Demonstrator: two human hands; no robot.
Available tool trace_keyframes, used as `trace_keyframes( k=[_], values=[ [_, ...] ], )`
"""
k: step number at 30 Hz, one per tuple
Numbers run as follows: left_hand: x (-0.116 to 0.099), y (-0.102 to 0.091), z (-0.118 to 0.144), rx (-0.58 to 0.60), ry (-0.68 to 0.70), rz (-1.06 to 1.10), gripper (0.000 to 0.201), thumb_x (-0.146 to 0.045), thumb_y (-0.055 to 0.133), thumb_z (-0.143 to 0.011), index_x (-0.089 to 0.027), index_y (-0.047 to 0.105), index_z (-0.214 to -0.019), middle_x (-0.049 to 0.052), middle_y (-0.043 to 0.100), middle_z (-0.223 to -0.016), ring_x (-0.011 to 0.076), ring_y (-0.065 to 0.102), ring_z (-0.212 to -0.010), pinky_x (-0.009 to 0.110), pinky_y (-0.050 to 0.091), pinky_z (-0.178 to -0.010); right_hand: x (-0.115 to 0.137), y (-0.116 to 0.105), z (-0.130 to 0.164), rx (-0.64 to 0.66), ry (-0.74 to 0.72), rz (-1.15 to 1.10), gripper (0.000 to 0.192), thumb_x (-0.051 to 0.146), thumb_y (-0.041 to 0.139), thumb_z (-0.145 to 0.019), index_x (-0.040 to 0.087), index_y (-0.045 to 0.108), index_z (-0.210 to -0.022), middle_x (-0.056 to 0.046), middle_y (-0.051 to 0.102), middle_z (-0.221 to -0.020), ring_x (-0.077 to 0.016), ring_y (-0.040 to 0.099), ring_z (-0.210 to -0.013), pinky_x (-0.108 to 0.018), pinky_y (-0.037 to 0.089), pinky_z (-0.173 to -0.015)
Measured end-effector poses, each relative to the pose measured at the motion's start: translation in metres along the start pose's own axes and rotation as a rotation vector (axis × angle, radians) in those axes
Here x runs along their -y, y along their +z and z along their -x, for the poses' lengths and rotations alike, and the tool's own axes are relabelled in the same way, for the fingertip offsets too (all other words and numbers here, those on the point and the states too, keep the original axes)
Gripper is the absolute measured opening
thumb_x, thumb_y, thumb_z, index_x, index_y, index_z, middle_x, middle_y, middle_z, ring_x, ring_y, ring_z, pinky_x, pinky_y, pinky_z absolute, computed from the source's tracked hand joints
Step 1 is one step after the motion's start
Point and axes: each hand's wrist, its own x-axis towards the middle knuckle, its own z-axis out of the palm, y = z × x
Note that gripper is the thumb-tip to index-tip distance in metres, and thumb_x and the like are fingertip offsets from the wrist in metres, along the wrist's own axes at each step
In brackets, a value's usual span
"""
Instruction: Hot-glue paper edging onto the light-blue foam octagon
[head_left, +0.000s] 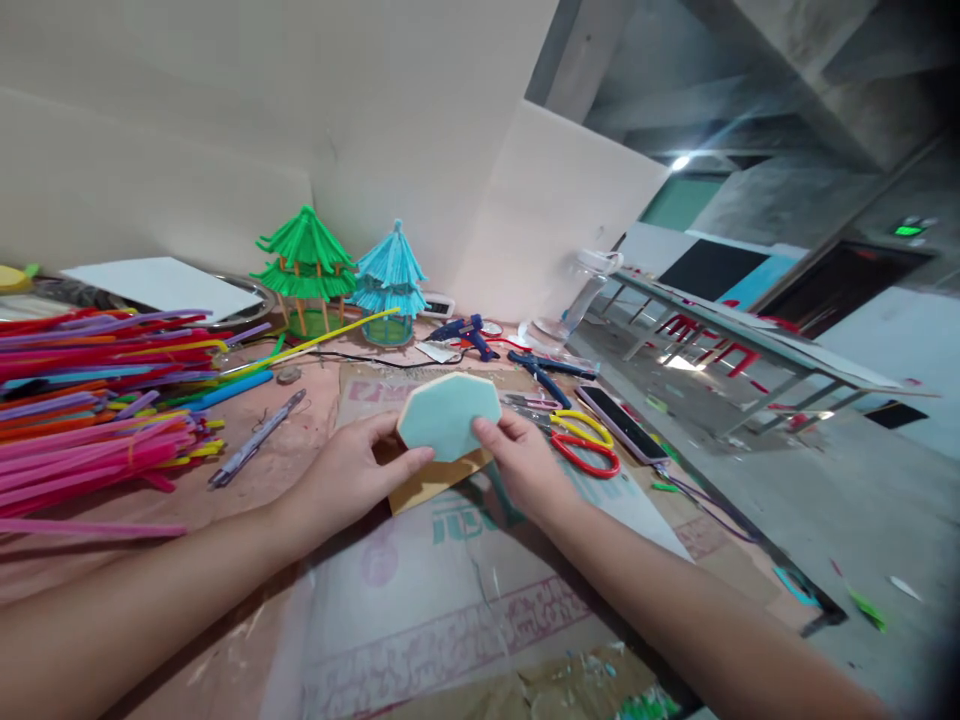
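Note:
Between my two hands I hold up a light blue octagonal board (448, 412) with a pale, thick edge. My left hand (369, 462) grips its left side, thumb on the face and fingers hidden behind. On the right side, my right hand (521, 455) pinches it with the thumb across the front. Below the board, a tan flat piece (435, 482) shows; whether it touches the board I cannot tell. Red-and-yellow-handled scissors (589, 445) lie just beyond my right hand. A printed translucent sheet (450, 610) covers the tabletop under my forearms.
Bundles of coloured pipe cleaners (112, 400) and a pen (256, 440) lie at left. Behind stand a green pagoda model (306, 275) and a blue one (390, 280). A glue gun (469, 335), pliers (547, 375), a phone (621, 422) and a clear jug (577, 295) are at right.

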Motion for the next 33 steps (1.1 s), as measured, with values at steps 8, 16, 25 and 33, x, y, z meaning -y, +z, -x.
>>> trace_keyframes(
  k=[8, 16, 25, 33],
  values=[
    [-0.004, -0.006, 0.005, -0.190, 0.187, -0.101, 0.028, -0.044, 0.054, -0.094, -0.023, 0.062, -0.110, 0.004, 0.070, -0.106, 0.0215, 0.065, -0.095, 0.031, 0.053, -0.074, -0.003, 0.003, 0.006, 0.075, -0.061, 0.258, 0.033, 0.039, 0.073, -0.079, 0.021, 0.070, -0.107, -0.005, 0.073, -0.107, -0.0224, 0.064, -0.101, -0.040, 0.046, -0.096],
    [-0.010, -0.008, 0.005, -0.228, 0.142, -0.130, 0.027, -0.044, 0.054, -0.093, -0.021, 0.062, -0.082, 0.000, 0.067, -0.080, 0.0172, 0.064, -0.075, 0.028, 0.050, -0.068, -0.003, 0.000, 0.001, 0.070, -0.043, 0.137, 0.037, 0.045, 0.075, -0.079, 0.020, 0.068, -0.106, -0.004, 0.073, -0.098, -0.0177, 0.065, -0.086, -0.032, 0.053, -0.079],
    [-0.008, -0.005, 0.002, -0.103, -0.033, 0.103, 0.039, -0.053, 0.049, -0.094, -0.019, 0.062, -0.079, 0.000, 0.065, -0.070, 0.0162, 0.061, -0.066, 0.025, 0.048, -0.060, 0.002, 0.003, 0.006, -0.002, -0.057, 0.116, 0.040, 0.056, 0.073, -0.078, 0.019, 0.071, -0.091, -0.002, 0.070, -0.081, -0.0159, 0.062, -0.072, -0.029, 0.052, -0.068],
    [0.002, -0.001, 0.001, -0.011, -0.006, 0.109, 0.041, -0.050, 0.048, -0.096, -0.018, 0.066, -0.079, 0.000, 0.064, -0.073, 0.0170, 0.061, -0.071, 0.026, 0.045, -0.065, 0.008, 0.012, 0.012, -0.001, 0.048, 0.163, 0.045, 0.055, 0.076, -0.073, 0.016, 0.066, -0.095, -0.008, 0.074, -0.090, -0.0214, 0.067, -0.081, -0.036, 0.055, -0.076]
  ],
)
